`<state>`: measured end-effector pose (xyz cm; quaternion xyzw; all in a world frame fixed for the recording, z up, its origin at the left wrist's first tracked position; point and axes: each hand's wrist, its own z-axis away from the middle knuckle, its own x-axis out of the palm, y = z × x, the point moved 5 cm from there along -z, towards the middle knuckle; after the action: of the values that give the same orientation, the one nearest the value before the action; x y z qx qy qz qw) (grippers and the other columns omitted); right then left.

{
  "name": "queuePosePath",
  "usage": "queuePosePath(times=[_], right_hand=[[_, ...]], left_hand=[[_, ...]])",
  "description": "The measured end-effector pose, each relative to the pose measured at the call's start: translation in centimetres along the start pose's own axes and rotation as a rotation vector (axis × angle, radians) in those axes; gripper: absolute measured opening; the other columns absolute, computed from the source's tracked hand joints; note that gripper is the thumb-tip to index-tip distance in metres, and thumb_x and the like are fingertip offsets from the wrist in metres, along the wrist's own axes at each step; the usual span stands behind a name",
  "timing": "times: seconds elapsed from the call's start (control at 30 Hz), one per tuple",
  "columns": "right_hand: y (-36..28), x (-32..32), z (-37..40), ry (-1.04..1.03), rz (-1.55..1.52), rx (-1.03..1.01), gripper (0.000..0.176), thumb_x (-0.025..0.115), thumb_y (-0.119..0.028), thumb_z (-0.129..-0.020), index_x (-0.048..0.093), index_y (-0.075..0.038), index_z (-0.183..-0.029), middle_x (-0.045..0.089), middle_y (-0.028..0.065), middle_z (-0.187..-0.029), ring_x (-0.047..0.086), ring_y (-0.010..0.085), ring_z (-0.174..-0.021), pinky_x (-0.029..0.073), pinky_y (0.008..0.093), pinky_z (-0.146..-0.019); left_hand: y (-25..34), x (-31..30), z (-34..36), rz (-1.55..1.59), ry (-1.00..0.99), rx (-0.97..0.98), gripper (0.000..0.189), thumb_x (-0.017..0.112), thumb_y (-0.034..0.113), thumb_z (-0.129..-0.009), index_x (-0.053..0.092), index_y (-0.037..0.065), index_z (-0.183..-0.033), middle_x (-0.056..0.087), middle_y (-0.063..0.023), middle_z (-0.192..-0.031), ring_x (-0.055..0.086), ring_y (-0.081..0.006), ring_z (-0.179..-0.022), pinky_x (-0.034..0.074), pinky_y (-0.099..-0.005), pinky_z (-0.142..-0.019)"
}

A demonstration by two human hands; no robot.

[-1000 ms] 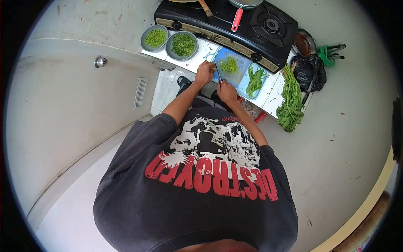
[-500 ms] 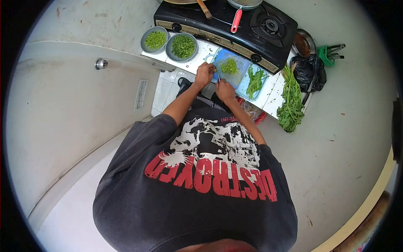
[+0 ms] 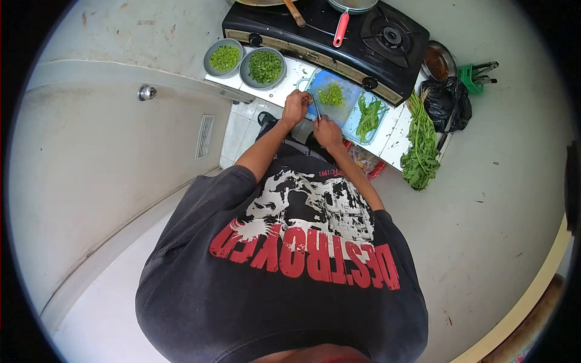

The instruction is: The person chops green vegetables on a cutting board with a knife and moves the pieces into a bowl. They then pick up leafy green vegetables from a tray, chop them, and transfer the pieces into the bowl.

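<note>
My left hand (image 3: 296, 107) is closed at the left edge of the blue cutting board (image 3: 346, 113), its fingertips pinching green stems that show only in small part. Close beside it my right hand (image 3: 328, 131) is wrapped round a knife (image 3: 316, 106), whose blade points up the board next to the left fingertips. Chopped green pieces (image 3: 331, 94) lie in a pile on the board. To the right, cut leaves (image 3: 368, 117) rest on a light blue tray (image 3: 380, 134). Two grey bowls stand at the left, one with light green pieces (image 3: 224, 58), the other with darker ones (image 3: 264, 66).
Behind the board is a black gas stove (image 3: 327, 45) with a red-handled pan (image 3: 341, 29). A leafy green bunch (image 3: 422, 145) hangs over the counter's right end, near a black plastic bag (image 3: 448, 103), a metal pan (image 3: 437, 62) and a green basket (image 3: 470, 80).
The knife and my right hand have shifted very slightly. My left hand stays at the board's left edge, and the chopped pile looks much the same.
</note>
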<state>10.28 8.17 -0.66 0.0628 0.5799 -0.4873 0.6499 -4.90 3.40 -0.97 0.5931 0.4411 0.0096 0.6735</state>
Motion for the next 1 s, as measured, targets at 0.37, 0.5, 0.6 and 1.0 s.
queuePosePath(times=[0.37,0.5,0.6,1.0], right_hand=[[-1.5,-1.0,-0.1,-0.032,-0.022,-0.005,0.037,0.052,-0.029,-0.096,0.061,0.006,-0.097,0.068,0.03,-0.085,0.069,0.0458,-0.083,0.055,0.0544,-0.078],[-1.7,-0.5,-1.0,-0.019,-0.033,0.007,0.036,0.053,-0.03,-0.096,0.061,0.006,-0.1,0.069,0.0304,-0.089,0.069,0.0457,-0.086,0.055,0.0541,-0.08],[-1.5,0.0,-1.9,-0.022,-0.042,0.016,0.037,0.054,-0.031,-0.096,0.06,0.005,-0.101,0.068,0.0311,-0.091,0.068,0.0466,-0.086,0.055,0.0545,-0.08],[-0.3,-0.1,0.1,-0.017,0.014,-0.005,0.035,0.052,-0.029,-0.097,0.06,0.005,-0.096,0.069,0.03,-0.086,0.069,0.046,-0.082,0.056,0.0536,-0.077]], left_hand=[[0.9,-0.4,0.1,0.005,0.0,0.014,0.017,0.063,-0.007,-0.076,0.071,0.0,-0.09,0.062,-0.0186,-0.084,0.065,-0.034,-0.077,0.054,-0.0411,-0.071],[1.0,-0.5,0.0,-0.042,-0.038,-0.017,0.017,0.067,-0.005,-0.076,0.071,0.001,-0.091,0.064,-0.0178,-0.088,0.068,-0.0322,-0.082,0.054,-0.0391,-0.074],[1.2,-0.5,0.0,-0.04,-0.012,0.014,0.017,0.066,-0.005,-0.076,0.071,0.001,-0.091,0.065,-0.0176,-0.087,0.068,-0.032,-0.081,0.054,-0.0387,-0.074],[1.2,-0.5,0.5,0.009,0.013,-0.042,0.015,0.066,-0.008,-0.078,0.069,-0.002,-0.091,0.064,-0.0191,-0.084,0.068,-0.0318,-0.075,0.055,-0.0378,-0.07]])
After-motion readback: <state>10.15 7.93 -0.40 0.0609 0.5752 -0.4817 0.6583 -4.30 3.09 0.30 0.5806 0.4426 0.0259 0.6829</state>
